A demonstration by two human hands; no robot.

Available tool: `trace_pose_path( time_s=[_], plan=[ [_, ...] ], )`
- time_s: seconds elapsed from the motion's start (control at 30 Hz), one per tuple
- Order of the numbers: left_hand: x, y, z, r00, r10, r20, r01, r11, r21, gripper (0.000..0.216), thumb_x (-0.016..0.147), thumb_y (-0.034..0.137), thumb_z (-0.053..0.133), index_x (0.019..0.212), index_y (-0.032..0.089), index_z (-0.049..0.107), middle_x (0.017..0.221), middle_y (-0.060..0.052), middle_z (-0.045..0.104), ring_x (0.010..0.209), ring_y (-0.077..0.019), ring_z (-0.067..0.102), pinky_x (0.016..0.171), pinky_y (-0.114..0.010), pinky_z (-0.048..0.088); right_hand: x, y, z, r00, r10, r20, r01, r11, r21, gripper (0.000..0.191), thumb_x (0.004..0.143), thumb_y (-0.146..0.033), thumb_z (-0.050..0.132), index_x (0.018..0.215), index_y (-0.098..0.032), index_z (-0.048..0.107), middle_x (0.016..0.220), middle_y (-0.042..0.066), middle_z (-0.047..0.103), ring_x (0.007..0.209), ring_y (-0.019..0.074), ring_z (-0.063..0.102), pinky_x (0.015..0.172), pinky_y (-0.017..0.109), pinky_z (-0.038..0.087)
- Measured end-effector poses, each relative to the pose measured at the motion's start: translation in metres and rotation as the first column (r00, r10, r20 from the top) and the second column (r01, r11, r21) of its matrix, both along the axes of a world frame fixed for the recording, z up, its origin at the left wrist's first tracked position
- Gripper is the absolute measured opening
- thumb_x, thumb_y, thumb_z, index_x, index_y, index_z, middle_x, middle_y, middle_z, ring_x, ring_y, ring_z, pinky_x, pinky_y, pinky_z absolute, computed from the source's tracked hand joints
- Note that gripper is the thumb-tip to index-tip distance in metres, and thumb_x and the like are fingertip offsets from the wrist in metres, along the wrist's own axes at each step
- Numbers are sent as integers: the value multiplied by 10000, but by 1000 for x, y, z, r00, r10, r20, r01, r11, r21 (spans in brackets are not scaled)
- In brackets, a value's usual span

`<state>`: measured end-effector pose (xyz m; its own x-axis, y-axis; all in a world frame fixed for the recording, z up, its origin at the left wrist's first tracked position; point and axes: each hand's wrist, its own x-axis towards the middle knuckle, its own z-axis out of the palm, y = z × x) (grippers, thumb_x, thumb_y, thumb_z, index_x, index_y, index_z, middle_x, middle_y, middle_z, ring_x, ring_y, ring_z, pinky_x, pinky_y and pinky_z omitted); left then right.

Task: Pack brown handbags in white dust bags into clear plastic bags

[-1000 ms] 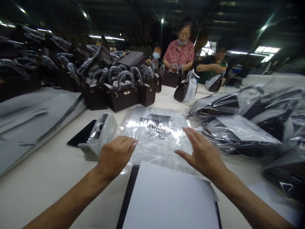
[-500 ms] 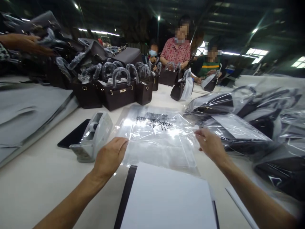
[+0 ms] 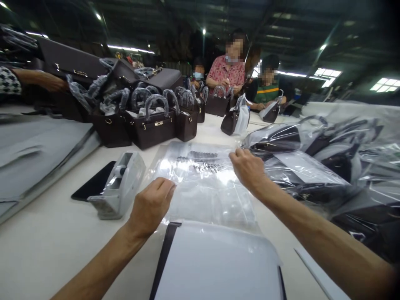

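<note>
A clear plastic bag [image 3: 215, 202] with dark lettering lies on the table in front of me, possibly on top of more of the same. My left hand [image 3: 153, 203] is closed, pinching the bag's left edge. At the upper right of the film, my right hand [image 3: 248, 167] is also closed on the plastic, its fingertips partly hidden. Nearest me lies a flat dark item, its kind unclear, covered by a white sheet [image 3: 218, 266]; clear film reaches over the sheet's far edge. Left of my left hand stands a grey tape dispenser [image 3: 120, 187].
A dark phone-like slab [image 3: 93, 183] lies beside the dispenser. Brown handbags [image 3: 153, 129] with wrapped handles stand at the back left, near another person's hand [image 3: 51, 80]. Plastic-wrapped bags [image 3: 300, 175] crowd the right. Several co-workers [image 3: 226, 71] are at the far side.
My right hand has moved left and away from me, its fingers closing on the plastic. The film has shifted over the white sheet. A co-worker's hand at the left has moved lower among the handbags.
</note>
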<state>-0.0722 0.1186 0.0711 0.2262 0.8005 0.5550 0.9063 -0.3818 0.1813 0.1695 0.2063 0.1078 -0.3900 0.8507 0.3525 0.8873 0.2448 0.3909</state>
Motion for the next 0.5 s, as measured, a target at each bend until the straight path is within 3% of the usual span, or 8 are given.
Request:
trace_pose_path(
  time_s=[0.13, 0.2, 0.27, 0.33, 0.4, 0.5],
  plan=[
    [-12, 2, -12, 998, 44, 46, -44, 999, -4, 235, 896, 289, 392, 810, 171, 577, 794, -27, 590, 715, -138, 570, 649, -242, 430, 51, 7, -10, 982, -110, -151, 111, 994, -5, 172, 820, -118, 422, 839, -149, 590, 906, 126, 578, 846, 260, 537, 523, 283, 388],
    [-14, 3, -15, 981, 73, 179, -72, 997, -11, 216, 888, 304, 408, 850, 178, 579, 863, -35, 602, 784, -152, 580, 690, -260, 444, 70, 8, -16, 908, -127, -400, 108, 992, -69, 160, 823, -163, 435, 815, -150, 594, 896, 120, 586, 859, 258, 550, 598, 318, 430],
    [-14, 5, -18, 898, 136, 419, -106, 990, -94, 201, 871, 336, 439, 912, 198, 579, 942, -34, 607, 833, -163, 588, 685, -268, 467, 81, 7, -22, 785, -126, -607, 49, 989, -142, 139, 815, -212, 459, 793, -158, 585, 856, 92, 605, 806, 226, 581, 626, 325, 462],
    [-14, 8, -20, 696, 237, 678, -96, 966, -240, 217, 839, 378, 485, 962, 220, 569, 1007, -24, 606, 800, -155, 605, 596, -250, 489, 84, 4, -30, 706, -112, -699, -36, 981, -193, 119, 807, -261, 479, 798, -170, 555, 883, 67, 623, 742, 185, 606, 563, 284, 489],
    [-12, 11, -23, 416, 291, 861, -14, 949, -314, 244, 785, 397, 557, 953, 220, 562, 1096, -25, 579, 806, -161, 618, 492, -213, 482, 82, -3, -41, 663, -82, -744, -121, 969, -214, 124, 816, -296, 473, 790, -181, 510, 976, 60, 623, 752, 160, 620, 510, 242, 502],
    [-8, 15, -29, 32, 224, 974, 131, 965, -227, 250, 727, 354, 633, 897, 196, 539, 1214, -29, 495, 967, -199, 597, 582, -228, 536, 76, -15, -58, 604, -21, -797, -236, 950, -204, 120, 817, -304, 497, 794, -190, 470, 985, 52, 612, 856, 153, 606, 613, 251, 537]
  ],
)
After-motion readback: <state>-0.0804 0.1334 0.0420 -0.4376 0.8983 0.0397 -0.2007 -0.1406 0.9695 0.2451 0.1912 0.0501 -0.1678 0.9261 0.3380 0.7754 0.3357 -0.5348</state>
